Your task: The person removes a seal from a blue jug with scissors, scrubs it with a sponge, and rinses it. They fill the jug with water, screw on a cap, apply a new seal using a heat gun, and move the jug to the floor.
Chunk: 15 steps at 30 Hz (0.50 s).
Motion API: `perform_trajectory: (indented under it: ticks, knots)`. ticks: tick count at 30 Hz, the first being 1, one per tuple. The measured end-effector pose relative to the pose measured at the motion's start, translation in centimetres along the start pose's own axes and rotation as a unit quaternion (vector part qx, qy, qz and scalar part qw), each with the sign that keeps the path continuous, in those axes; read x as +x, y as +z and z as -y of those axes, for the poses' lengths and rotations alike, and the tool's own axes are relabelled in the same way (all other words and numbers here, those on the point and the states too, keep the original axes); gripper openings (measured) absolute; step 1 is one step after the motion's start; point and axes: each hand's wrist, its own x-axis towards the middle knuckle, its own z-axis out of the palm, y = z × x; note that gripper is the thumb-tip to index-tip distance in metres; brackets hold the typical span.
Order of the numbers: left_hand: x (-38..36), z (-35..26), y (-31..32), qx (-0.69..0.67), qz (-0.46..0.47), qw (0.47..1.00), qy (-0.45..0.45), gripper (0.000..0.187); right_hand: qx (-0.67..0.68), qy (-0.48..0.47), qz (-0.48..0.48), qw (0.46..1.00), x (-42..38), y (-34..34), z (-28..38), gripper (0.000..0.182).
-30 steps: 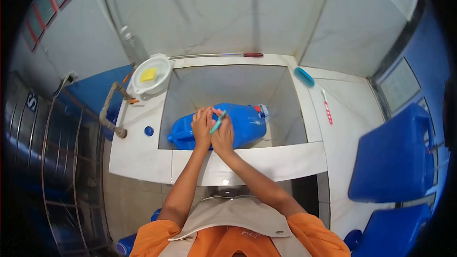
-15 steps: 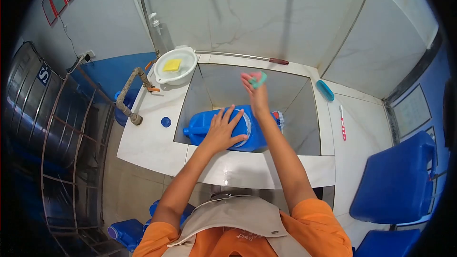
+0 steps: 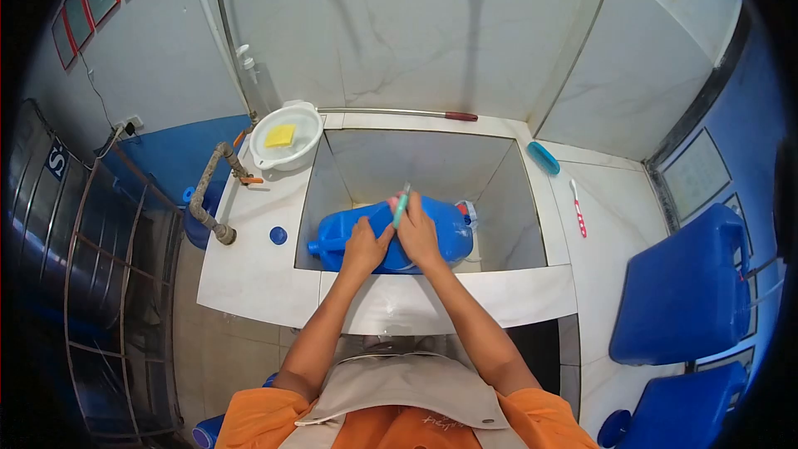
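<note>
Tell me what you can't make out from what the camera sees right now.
All in the head view:
Green object: partly covered by the right hand, so its full shape is unclear.
Blue jug: its underside faces away, and both that hand and the left hand cover part of its upper side.
Wall sheet on the right: any writing is too small.
Lower-right blue container: cut off by the bottom edge.

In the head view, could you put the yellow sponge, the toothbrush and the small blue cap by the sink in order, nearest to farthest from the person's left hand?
From the left hand:
1. Blue cap: left of the sink.
2. Sponge: farther back on the left, in the white basin.
3. Toothbrush: across the sink, on the right.
</note>
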Motion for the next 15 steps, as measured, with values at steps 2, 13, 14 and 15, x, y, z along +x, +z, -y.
perform_trajectory:
  ticks: [2, 13, 14, 15]
  knots:
    - [-0.6, 0.2, -0.7, 0.015, 0.016, 0.998, -0.054, 0.073, -0.093, 0.045, 0.078, 0.992, 2.6, 0.6, 0.7, 0.048]
    - [0.3, -0.6, -5.7, 0.009, -0.055, 0.982, 0.180, 0.062, 0.240, -0.079, -0.113, 0.961, 0.1, -1.7, -3.4, 0.041]
    - [1.4, -1.1, -5.4, 0.006, -0.056, 0.982, 0.179, 0.062, 0.236, -0.014, -0.151, 0.960, -2.9, -1.5, -3.3, 0.044]
    - [2.3, -1.5, -4.9, -0.007, -0.008, 0.977, 0.214, 0.063, 0.210, -0.045, -0.156, 0.964, -5.3, -0.3, -4.4, 0.044]
